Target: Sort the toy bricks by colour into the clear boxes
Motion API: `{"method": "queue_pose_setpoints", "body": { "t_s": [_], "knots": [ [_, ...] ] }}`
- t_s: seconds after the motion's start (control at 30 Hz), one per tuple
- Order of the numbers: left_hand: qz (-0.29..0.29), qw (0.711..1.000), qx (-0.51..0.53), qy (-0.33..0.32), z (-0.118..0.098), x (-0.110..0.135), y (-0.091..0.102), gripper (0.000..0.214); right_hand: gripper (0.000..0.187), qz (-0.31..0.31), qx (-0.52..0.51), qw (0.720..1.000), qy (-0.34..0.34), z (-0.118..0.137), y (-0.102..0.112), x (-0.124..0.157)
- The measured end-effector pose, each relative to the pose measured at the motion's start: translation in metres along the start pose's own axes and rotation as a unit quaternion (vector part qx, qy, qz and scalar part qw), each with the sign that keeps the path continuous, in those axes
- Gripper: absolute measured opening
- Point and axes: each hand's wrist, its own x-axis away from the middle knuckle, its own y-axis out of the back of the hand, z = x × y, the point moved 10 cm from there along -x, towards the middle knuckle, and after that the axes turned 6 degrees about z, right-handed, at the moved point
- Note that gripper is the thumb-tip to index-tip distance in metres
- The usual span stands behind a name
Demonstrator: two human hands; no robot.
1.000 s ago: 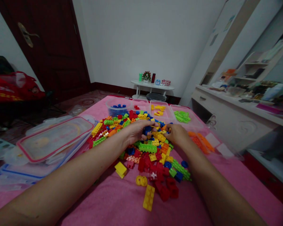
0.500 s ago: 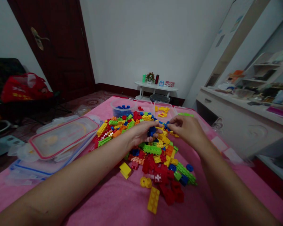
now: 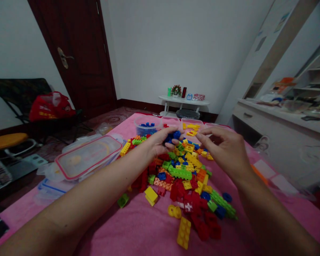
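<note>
My left hand (image 3: 161, 144) is held over the pile with its palm up, the fingers curled around several blue toy bricks (image 3: 174, 137). To the right of it, my right hand (image 3: 226, 144) hovers above the pile's far right edge. Its thumb and forefinger are a little apart, and I see nothing between them. Below both hands spreads the heap of mixed toy bricks (image 3: 180, 172) in red, yellow, green, blue and orange. Beyond my left hand, a round clear tub (image 3: 138, 128) holds blue bricks.
Clear boxes stand along the table's far edge, one with yellow bricks (image 3: 193, 127). A stack of clear lids, the top one red-rimmed (image 3: 88, 158), lies at left on the pink cloth (image 3: 109, 227). Loose bricks lie near me, including a yellow one (image 3: 184, 233).
My right hand has drawn away from the blue brick it was touching, moving right. My left hand has lifted slightly with the blue bricks. The view has shifted left.
</note>
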Motion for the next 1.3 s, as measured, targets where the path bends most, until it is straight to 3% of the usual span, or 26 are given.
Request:
{"method": "queue_pose_setpoints", "body": {
  "t_s": [0.1,0.2,0.3,0.37,0.47,0.6,0.7,0.77,0.87,0.97,1.03,1.1,1.2,1.3],
  "knots": [
    [-0.106,0.979,-0.125,-0.118,-0.076,-0.002,0.031,0.017,0.020,0.005,-0.004,1.000,0.005,0.001,-0.002,0.000],
    [-0.280,0.897,-0.269,-0.210,-0.151,0.011,0.075,0.017,0.021,0.003,0.008,1.000,0.008,-0.001,-0.003,0.000],
    [-0.373,0.819,-0.387,-0.200,-0.186,0.021,0.105,0.028,0.022,0.007,0.030,1.000,0.000,-0.009,-0.003,-0.002],
    [-0.389,0.759,-0.482,-0.202,-0.192,0.025,0.107,0.032,0.020,0.035,0.060,0.998,-0.012,-0.019,-0.010,-0.004],
    [-0.345,0.691,-0.594,-0.225,-0.170,0.020,0.085,0.027,0.017,0.132,0.121,0.982,-0.053,-0.043,-0.034,-0.004],
    [-0.199,0.657,-0.684,-0.246,-0.099,0.001,0.032,0.023,0.021,0.260,0.200,0.941,-0.088,-0.065,-0.072,0.011],
    [-0.105,0.621,-0.748,-0.209,-0.042,-0.008,0.008,0.023,0.020,0.283,0.256,0.921,-0.083,-0.068,-0.083,0.019],
    [-0.088,0.583,-0.784,-0.193,-0.019,-0.008,0.004,0.020,0.012,0.288,0.270,0.915,-0.079,-0.067,-0.084,0.021],
    [-0.094,0.534,-0.815,-0.205,-0.008,-0.003,0.001,0.017,0.009,0.301,0.232,0.922,-0.071,-0.065,-0.081,0.016],
    [-0.105,0.505,-0.832,-0.202,-0.007,0.001,-0.001,0.018,0.016,0.258,0.176,0.947,-0.077,-0.063,-0.067,-0.003],
    [-0.117,0.493,-0.844,-0.178,-0.005,0.002,-0.002,0.020,0.018,0.215,0.185,0.955,-0.088,-0.065,-0.059,-0.020],
    [-0.132,0.483,-0.850,-0.162,-0.005,0.004,-0.003,0.022,0.018,0.211,0.240,0.943,-0.095,-0.068,-0.061,-0.031],
    [-0.156,0.486,-0.845,-0.161,-0.006,0.007,-0.002,0.021,0.017,0.271,0.312,0.904,-0.107,-0.075,-0.082,-0.031],
    [-0.166,0.532,-0.814,-0.166,-0.010,0.006,0.007,0.021,0.017,0.275,0.331,0.894,-0.123,-0.080,-0.093,-0.025]
  ]
}}
